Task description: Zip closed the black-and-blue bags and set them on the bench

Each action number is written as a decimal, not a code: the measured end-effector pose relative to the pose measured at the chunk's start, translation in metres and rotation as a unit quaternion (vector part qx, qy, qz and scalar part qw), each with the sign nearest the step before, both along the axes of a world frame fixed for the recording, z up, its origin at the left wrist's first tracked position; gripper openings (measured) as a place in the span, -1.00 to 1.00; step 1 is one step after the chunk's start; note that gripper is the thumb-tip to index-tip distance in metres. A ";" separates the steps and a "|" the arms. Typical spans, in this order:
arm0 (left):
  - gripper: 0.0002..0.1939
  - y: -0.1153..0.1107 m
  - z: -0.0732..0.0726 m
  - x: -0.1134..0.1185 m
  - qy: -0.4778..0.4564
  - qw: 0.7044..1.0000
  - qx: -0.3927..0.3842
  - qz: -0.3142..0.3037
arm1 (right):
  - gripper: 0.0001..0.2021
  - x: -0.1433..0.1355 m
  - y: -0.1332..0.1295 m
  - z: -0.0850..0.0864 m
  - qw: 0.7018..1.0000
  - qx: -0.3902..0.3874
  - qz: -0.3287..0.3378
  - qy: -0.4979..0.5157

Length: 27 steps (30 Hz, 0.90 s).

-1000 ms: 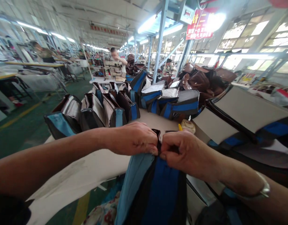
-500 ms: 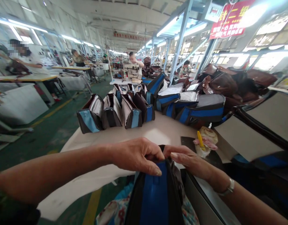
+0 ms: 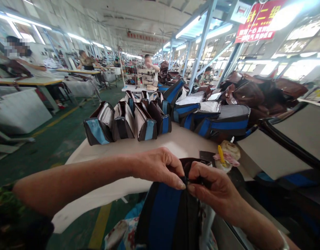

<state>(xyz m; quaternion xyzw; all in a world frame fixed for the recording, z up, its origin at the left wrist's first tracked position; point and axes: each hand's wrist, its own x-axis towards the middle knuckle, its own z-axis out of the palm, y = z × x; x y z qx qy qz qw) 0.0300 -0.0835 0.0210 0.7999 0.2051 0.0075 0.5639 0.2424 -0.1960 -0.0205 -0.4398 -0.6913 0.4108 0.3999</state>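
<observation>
One black fabric bag with a broad blue stripe (image 3: 163, 215) stood nearest, upright at the wearer's lap against one floral-patterned cloth (image 3: 123, 232). Two bare hands met at its top: the left hand (image 3: 160, 167) and the right hand (image 3: 217, 187) each had thumb and forefinger closed in a narrow pinch on its dark upper edge, fingertips almost touching. Their fingers hid the exact spot gripped. Both wrists were arched, the forearms coming in from either side, and one silver bracelet (image 3: 282, 240) circled the right wrist.

Just beyond lay one cream tabletop (image 3: 94, 170). On it, past the right hand, one yellow handle (image 3: 221, 155) leaned beside one crumpled pink cloth (image 3: 231, 159). One large beige-panelled bag (image 3: 264, 149) crowded the right side.

Farther back, four upright open bags (image 3: 146, 129) formed a front row, partly blocking others behind. Blue-striped bags (image 3: 228, 124) overlapped to their right, too jumbled to count, before a heap of glossy brown bags (image 3: 249, 93). Three co-workers (image 3: 88, 61) showed clearly beyond, under one red sign with yellow characters (image 3: 261, 21) and a smaller distant banner (image 3: 146, 36).
</observation>
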 end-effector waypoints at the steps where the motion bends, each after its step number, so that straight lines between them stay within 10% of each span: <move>1: -0.64 -0.001 -0.002 0.001 -0.002 1.000 0.003 0.000 | -0.82 0.001 -0.001 -0.001 1.000 -0.001 0.000 0.006; 27: -0.81 -0.006 -0.008 0.016 0.015 0.999 -0.023 0.030 | -0.78 0.003 0.007 0.001 0.986 -0.117 0.040 0.114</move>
